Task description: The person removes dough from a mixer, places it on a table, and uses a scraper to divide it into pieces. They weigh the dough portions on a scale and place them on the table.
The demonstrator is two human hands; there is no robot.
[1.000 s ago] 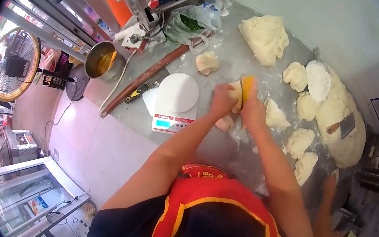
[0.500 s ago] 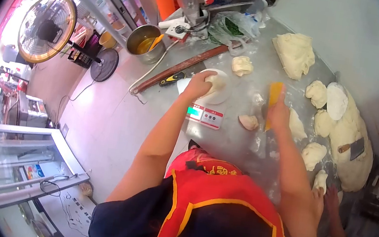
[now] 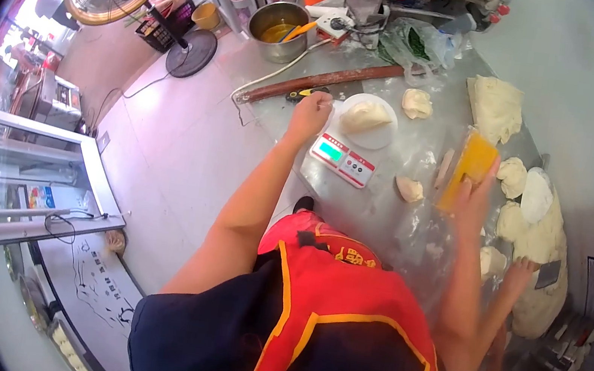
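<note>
My right hand (image 3: pixel 473 199) grips a flat yellow dough scraper (image 3: pixel 476 164), tilted above the metal table. A thin strip of dough (image 3: pixel 444 168) lies just left of its blade, and a small dough piece (image 3: pixel 409 190) sits further left. On the round white pan of a kitchen scale (image 3: pixel 342 161) with a lit green display rests a lump of dough (image 3: pixel 365 118). Beside the pan's left edge is my left hand (image 3: pixel 310 117), its fingers curled closed; whatever is inside them, if anything, is hidden.
More dough lumps (image 3: pixel 417 104) and a large dough mass (image 3: pixel 543 284) lie on the table. Another person's hand (image 3: pixel 520 274) reaches in at the right. A long wooden rod (image 3: pixel 319 81), a pot of yellow liquid (image 3: pixel 276 50) and a plastic bag (image 3: pixel 423 47) stand along the far side.
My left hand has come off the dough on the scale, moving to its left. The scraper in my right hand has turned so its broad face shows. The whole view has shifted.
</note>
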